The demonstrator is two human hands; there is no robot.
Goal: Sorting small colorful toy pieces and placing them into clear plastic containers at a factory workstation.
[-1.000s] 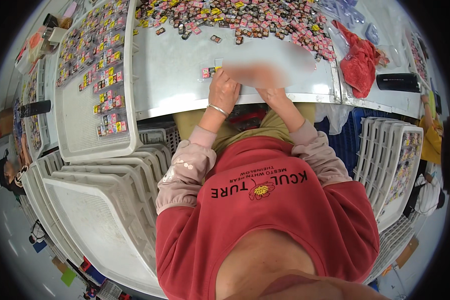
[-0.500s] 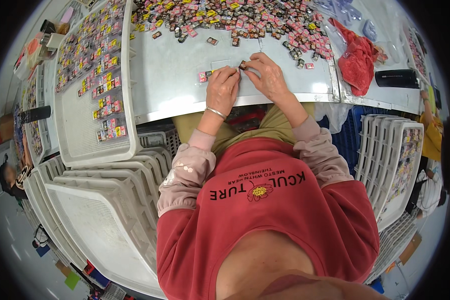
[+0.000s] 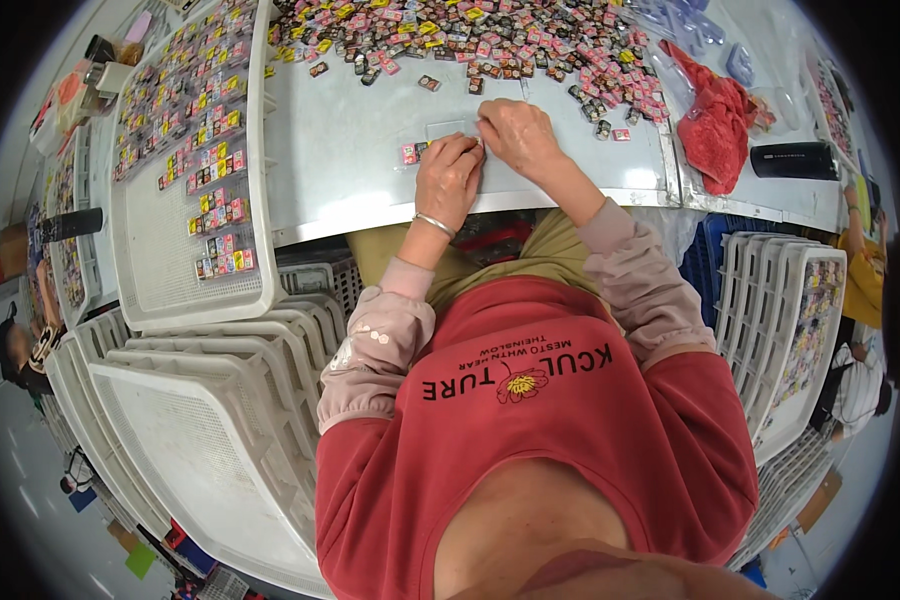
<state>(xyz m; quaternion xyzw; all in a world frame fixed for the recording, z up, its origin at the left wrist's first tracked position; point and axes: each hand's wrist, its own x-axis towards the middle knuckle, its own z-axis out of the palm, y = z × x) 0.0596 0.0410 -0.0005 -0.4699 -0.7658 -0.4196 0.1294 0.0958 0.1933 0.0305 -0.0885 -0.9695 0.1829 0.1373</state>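
On the pale metal tabletop, my left hand (image 3: 448,180) is closed over a clear plastic case (image 3: 451,129), its fingers bent downward. One end of the case shows beyond the fingers; a small pink-and-black block (image 3: 413,153) shows at its left. Close by on the right, my right hand (image 3: 520,136) has its thumb and fingers pinched together at the left fingertips. Whatever the pinch holds is hidden. Farther back spreads a heap of small pink, black and yellow blocks (image 3: 490,45), with a few loose ones at its near edge.
To the left stands a white plastic tray (image 3: 140,290) bearing rows of filled clear cases (image 3: 225,258). Stacked white trays (image 3: 185,420) fill the lower left. On the right lie a red cloth (image 3: 715,125) and a black cylinder (image 3: 793,160), above more upright trays (image 3: 755,320).
My right hand has turned and closed in toward my left fingertips. The dark block that showed in its fingers is now out of sight. The left hand has barely moved.
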